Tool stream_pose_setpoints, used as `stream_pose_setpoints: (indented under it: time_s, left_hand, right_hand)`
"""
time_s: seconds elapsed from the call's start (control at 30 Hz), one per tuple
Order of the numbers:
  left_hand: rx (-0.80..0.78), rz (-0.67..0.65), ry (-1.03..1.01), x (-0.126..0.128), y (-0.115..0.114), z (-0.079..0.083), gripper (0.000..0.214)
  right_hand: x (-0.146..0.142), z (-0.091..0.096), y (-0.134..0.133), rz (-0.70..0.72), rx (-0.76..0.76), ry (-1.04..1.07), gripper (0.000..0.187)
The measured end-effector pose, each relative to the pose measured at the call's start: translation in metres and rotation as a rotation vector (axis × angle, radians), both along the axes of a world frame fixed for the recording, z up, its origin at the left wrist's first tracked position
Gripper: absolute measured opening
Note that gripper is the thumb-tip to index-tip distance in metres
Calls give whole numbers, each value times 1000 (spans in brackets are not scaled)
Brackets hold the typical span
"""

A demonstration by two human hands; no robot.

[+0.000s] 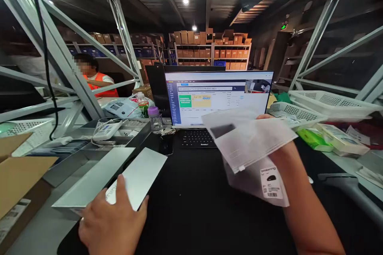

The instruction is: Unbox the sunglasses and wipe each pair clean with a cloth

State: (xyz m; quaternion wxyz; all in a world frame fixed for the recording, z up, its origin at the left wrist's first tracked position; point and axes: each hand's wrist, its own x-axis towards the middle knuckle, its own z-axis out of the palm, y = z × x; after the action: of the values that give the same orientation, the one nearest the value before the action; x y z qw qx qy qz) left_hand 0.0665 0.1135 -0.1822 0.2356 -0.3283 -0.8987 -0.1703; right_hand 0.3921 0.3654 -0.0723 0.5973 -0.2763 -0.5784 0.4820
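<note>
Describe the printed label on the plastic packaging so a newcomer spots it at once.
Start at the lit monitor, then come down and right to the translucent packaging held in the right hand. On its lower part, beside the forearm, sits a white label. Its dark rounded picture and barcode distinguish it from the plain slider.
</note>
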Motion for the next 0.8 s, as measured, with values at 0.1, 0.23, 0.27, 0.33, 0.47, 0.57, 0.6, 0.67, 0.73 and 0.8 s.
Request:
stream_pose_setpoints:
  time_s: [0.1,0.23,0.27,0.33,0.47,0.57,0.6,0.67,0.73,0.8]
  left_hand:
    - [-28,-29,140,11,4,3,61]
    - [77,-219,239,27,7,7,47]
    - [138,-319,241,32,8,7,47]
    - [227,-560,148,41,11,2,46]
    - [205,-848,-425,55,30,-13,53]
    - [238,-903,-900,61,53,-18,77]
    - [255,-924,-1002,63,61,-18,84]
    - [271,-991,-1120,69,77,-16,91]
    - [274,-1068,-1201,75,91,-13,87]
    - [282,-1132,-1296,79,103,-10,80]
  right_hand:
    - [-26,-18,2,66,-13,-142,36]
    - [-44,-37,12,140,-71,-417,24]
    - [-44,-40,14,151,-87,-478,16]
    - [-40,-42,16,154,-105,-552,7]
    - [-30,-33,10,204,-124,-520,10]
    - [-31,-22,-4,297,-166,-393,21]
    - [-33,-20,-9,315,-177,-339,25]
    - [-40,-17,-17,323,-192,-235,30]
    - [-48,-17,-20,321,-202,-171,33]
    - [-53,-19,-17,322,-214,-157,35]
